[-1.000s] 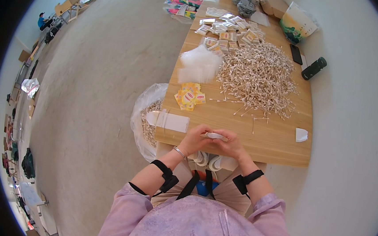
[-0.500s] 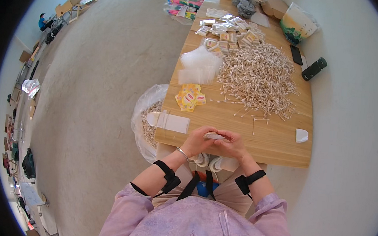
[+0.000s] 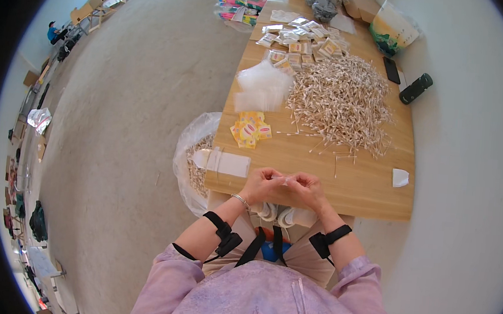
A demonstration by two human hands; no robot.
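My left hand [image 3: 262,185] and my right hand [image 3: 308,191] meet over the table's near edge. Their thumbs and fingertips close on a small whitish thing [image 3: 285,181]; the fingers cover most of it, so its kind does not show. Left of my left hand lies a white card strip [image 3: 236,164] with a see-through sleeve across it. Beyond that sit several yellow printed cards [image 3: 251,130] and a stack of see-through plastic bags [image 3: 262,87]. A big heap of cotton swabs [image 3: 344,102] spreads ahead of my hands.
Packed swab bags [image 3: 300,46] pile up farther back on the wooden table [image 3: 367,190]. At its right stand a dark bottle [image 3: 416,88] and a phone [image 3: 391,70], with a crumpled white piece [image 3: 400,178] nearer. A plastic sack of swabs [image 3: 194,173] is at the left edge.
The fingers have closed in over the whitish thing, which shows less than before. Both hands stay in nearly the same place; the whole view has shifted slightly.
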